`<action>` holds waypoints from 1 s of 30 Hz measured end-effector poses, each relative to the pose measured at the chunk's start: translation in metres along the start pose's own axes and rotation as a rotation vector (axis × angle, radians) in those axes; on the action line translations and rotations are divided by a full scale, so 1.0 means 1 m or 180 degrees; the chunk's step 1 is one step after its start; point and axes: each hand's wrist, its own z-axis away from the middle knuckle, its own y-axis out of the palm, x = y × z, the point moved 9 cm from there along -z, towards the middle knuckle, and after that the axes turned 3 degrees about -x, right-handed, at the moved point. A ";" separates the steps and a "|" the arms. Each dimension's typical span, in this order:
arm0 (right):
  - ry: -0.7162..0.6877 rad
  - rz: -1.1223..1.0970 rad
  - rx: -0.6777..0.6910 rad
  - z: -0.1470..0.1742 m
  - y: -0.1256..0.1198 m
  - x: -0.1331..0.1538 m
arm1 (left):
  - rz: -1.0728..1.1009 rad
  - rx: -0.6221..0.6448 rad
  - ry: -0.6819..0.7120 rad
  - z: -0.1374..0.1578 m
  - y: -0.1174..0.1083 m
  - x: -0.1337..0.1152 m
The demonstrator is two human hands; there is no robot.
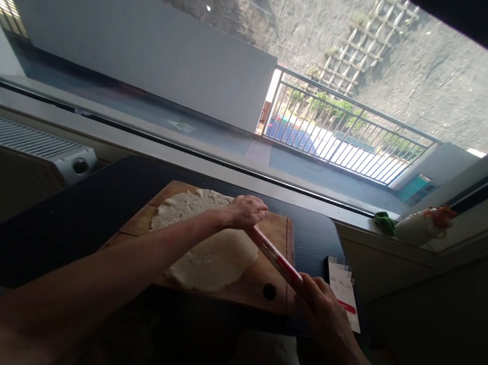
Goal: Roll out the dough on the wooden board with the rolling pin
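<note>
A wide, uneven sheet of pale dough [215,262] lies flat on a wooden cutting board [282,234]. Over the dough's right edge, a slim red-and-white rod [277,255] slants between my hands. My left hand [246,212] is closed round its far end, and the forearm crosses over the dough, hiding part of it. The near end is in my right hand [322,300], whose fingers wrap round it beside the board's right edge. I cannot tell whether the rod touches the dough.
The board rests on a dark table [79,204]. Just right of it lies a phone [342,291] showing a timer. Behind are a window sill [210,161], a radiator [20,137] at left, and a white pitcher [420,227] with a green cloth [385,222] at right.
</note>
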 end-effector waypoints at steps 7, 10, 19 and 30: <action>0.0047 0.0097 -0.0304 0.018 0.009 -0.027 | -0.0305 0.0367 0.0137 -0.034 0.062 -0.026; 0.0177 0.0065 -0.0306 0.014 0.012 -0.030 | -0.0321 0.0447 0.0051 -0.044 0.081 -0.029; 0.0161 0.0114 -0.0320 0.022 0.012 -0.034 | -0.0313 0.0349 -0.0173 -0.054 0.085 -0.016; 0.0323 0.0115 -0.0306 0.012 0.004 -0.041 | -0.0289 0.0529 -0.0323 -0.075 0.093 -0.018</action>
